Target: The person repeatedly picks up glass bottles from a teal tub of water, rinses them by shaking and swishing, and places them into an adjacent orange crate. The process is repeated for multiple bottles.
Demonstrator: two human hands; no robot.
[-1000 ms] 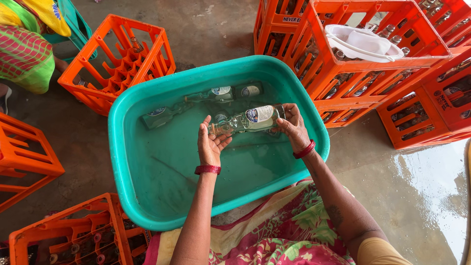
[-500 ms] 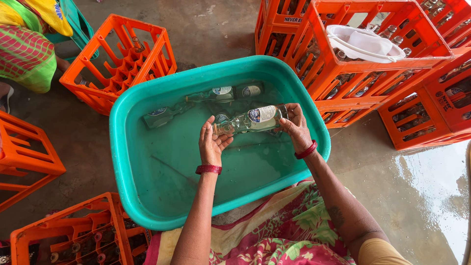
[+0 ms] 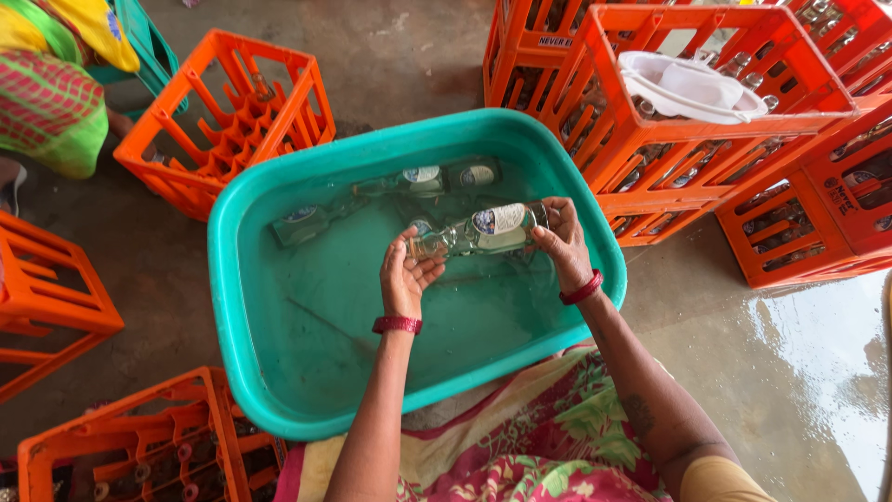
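A clear glass bottle [image 3: 483, 231] with a white label lies sideways above the water of a teal plastic tub [image 3: 228, 307]. My left hand [image 3: 404, 276] grips its neck end. My right hand [image 3: 560, 244] holds its base end. Both wrists wear red bangles. Two more labelled glass bottles [image 3: 423, 178] lie sunk in the water at the tub's far side, with another bottle [image 3: 302, 223] further left.
Orange bottle crates ring the tub: one [image 3: 228, 116] at the far left, stacked ones [image 3: 688, 139] at the right with a white bowl [image 3: 692, 85] on top, one [image 3: 139, 446] near left holding bottles. Another person [image 3: 51, 88] in green and yellow sits far left. The floor at right is wet.
The held bottle has shifted slightly left and lower toward the water, with both hands still on it.
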